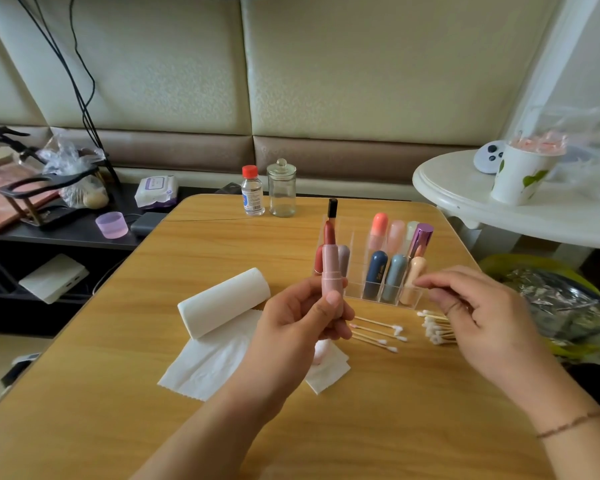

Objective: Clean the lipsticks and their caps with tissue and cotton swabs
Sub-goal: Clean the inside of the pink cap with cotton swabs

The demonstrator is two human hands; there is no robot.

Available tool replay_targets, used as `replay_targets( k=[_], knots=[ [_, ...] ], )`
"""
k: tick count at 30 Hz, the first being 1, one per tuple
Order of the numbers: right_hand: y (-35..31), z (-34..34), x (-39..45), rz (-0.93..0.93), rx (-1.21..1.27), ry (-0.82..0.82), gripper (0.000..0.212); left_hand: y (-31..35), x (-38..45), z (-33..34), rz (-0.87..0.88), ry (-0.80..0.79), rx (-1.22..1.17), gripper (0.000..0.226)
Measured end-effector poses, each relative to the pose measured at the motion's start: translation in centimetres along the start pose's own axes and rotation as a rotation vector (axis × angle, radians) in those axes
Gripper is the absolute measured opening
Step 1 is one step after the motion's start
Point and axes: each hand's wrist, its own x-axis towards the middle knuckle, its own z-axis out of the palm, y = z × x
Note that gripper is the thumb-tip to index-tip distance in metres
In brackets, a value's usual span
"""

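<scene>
Your left hand [302, 317] gripped the pink lipstick [330, 271] upright, fingers curled round its lower barrel, thumb on its front, the reddish-brown bullet bare at its 12 o'clock end. Your right hand [471, 306] hovered at 3 o'clock of it, fingers loosely bent; whether they pinched anything, you could not tell. Cotton swabs [378, 334] lay between and beneath both hands. At 1 o'clock of the lipstick stood the clear organizer [409, 296], its compartments holding capped lipsticks in coral, navy, grey-blue, peach and purple. The tissue roll [222, 301] lay at 9 o'clock.
</scene>
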Motion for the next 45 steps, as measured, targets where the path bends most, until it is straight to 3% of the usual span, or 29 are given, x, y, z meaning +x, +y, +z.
replay_targets(
  k=[5,17,25,29,34,45],
  knots=[
    [-2.0,0.7,-0.7,-0.048,0.206,-0.002,0.007,0.2,-0.3,0.2,-0.040,-0.084,-0.024,0.031],
    [-4.4,2.5,-1.7,-0.067,0.291,0.046,0.019,0.2,-0.7,0.8,-0.073,-0.259,-0.025,0.033],
    [-4.4,2.1,-1.5,-0.099,0.194,0.118,0.019,0.3,-0.6,0.5,-0.076,-0.251,0.024,0.028],
    [-4.6,1.7,-1.5,-0.161,0.178,0.056,0.019,0.4,-0.7,0.5,-0.052,-0.268,0.042,0.013],
    [-4.5,1.6,-1.4,-0.113,0.209,0.102,0.013,0.4,-0.7,0.4,-0.052,-0.255,0.073,0.022],
    [-4.1,1.1,-1.4,-0.152,0.183,0.037,0.018,0.4,-0.7,0.5,-0.040,-0.183,0.129,0.017]
  ],
)
